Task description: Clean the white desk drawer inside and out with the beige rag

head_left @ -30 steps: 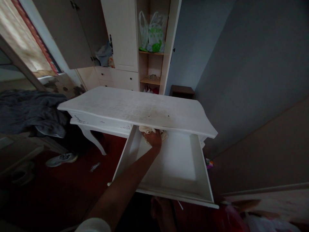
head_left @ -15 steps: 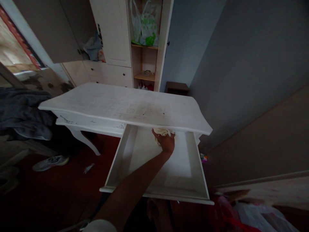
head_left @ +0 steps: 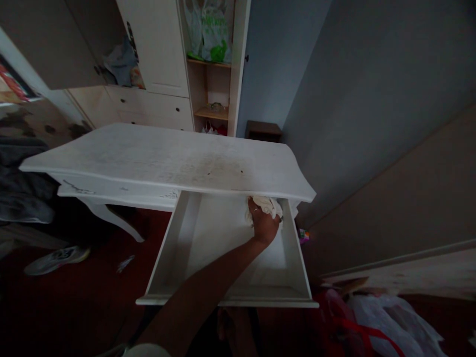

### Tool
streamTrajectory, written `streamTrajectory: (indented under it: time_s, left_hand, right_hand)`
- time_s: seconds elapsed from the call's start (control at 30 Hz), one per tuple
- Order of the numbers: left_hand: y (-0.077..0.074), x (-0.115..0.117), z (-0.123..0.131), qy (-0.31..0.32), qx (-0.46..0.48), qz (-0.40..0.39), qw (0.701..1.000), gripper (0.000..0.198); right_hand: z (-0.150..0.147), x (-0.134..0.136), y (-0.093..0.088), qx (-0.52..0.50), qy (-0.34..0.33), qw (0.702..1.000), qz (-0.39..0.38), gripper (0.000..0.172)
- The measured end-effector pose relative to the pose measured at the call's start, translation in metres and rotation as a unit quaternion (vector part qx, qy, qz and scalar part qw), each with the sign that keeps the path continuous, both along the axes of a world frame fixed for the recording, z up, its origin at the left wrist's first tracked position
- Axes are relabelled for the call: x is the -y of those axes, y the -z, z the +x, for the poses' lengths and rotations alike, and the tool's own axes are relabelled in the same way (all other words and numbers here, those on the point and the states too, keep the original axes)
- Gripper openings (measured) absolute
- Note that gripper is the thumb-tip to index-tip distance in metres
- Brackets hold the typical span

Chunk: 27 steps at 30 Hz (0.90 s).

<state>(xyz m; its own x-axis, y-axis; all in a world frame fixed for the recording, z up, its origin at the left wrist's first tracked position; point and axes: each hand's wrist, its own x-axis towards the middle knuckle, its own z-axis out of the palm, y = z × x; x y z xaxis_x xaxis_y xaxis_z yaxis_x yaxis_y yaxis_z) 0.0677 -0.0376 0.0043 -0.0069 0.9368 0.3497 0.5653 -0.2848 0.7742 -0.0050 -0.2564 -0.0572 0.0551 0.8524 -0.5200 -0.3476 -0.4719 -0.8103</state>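
My left hand (head_left: 266, 228) reaches into a pulled-out white drawer (head_left: 226, 301), its forearm crossing over the drawer front from the lower left. Its fingers are closed on a cream cloth (head_left: 268, 204), bunched against the bottom near the back right corner. The drawer belongs to a white desk (head_left: 148, 153) with a smudged, greyish top. Just below the drawer front, my right hand (head_left: 235, 327) shows in dim light; its fingers are partly hidden by the drawer, and what they touch is unclear.
A white cabinet (head_left: 163, 64) with shelves and plastic bags (head_left: 213, 34) stands behind the desk. A grey wall (head_left: 372, 99) runs along the right. Bags (head_left: 394, 322) lie at lower right, a shoe (head_left: 57, 260) on the red floor (head_left: 96, 302), and dark clothing (head_left: 22, 183) at left.
My left hand has slid the cloth rightward across the drawer bottom, toward the back right corner. The whole view has shifted, with the desk now further left. The drawer stays pulled out.
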Motion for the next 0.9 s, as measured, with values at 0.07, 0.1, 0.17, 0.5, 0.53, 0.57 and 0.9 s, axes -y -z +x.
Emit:
streamTrajectory:
  time_s: [0.07, 0.1, 0.17, 0.5, 0.53, 0.57, 0.9]
  left_hand:
    - [0.002, 0.001, 0.004, 0.007, -0.005, 0.019, 1.000, 0.058]
    - [0.003, 0.001, 0.004, 0.015, -0.005, 0.028, 0.999, 0.058]
    - [0.006, -0.001, 0.002, 0.037, 0.001, 0.037, 0.999, 0.057]
    - [0.006, -0.006, -0.007, 0.065, 0.004, 0.031, 0.997, 0.057]
    - [0.006, -0.006, -0.007, 0.065, 0.004, 0.029, 0.997, 0.057]
    - [0.005, -0.006, -0.008, 0.067, 0.005, 0.031, 0.997, 0.057]
    - [0.008, -0.003, -0.009, 0.077, -0.003, 0.032, 0.996, 0.061]
  right_hand:
    - [-0.002, 0.001, -0.001, 0.001, 0.001, 1.000, -0.002, 0.034]
    - [-0.002, 0.001, -0.001, 0.001, 0.002, 1.000, -0.002, 0.034]
    - [-0.004, 0.001, -0.001, 0.001, 0.004, 1.000, -0.004, 0.034]
    - [-0.007, 0.001, -0.002, 0.002, 0.014, 1.000, -0.002, 0.034]
    - [-0.007, 0.001, -0.002, 0.003, 0.014, 1.000, -0.001, 0.034]
    - [-0.008, 0.002, -0.002, 0.004, 0.014, 1.000, -0.001, 0.034]
    - [-0.014, 0.002, 0.000, 0.004, 0.011, 1.000, 0.002, 0.034]
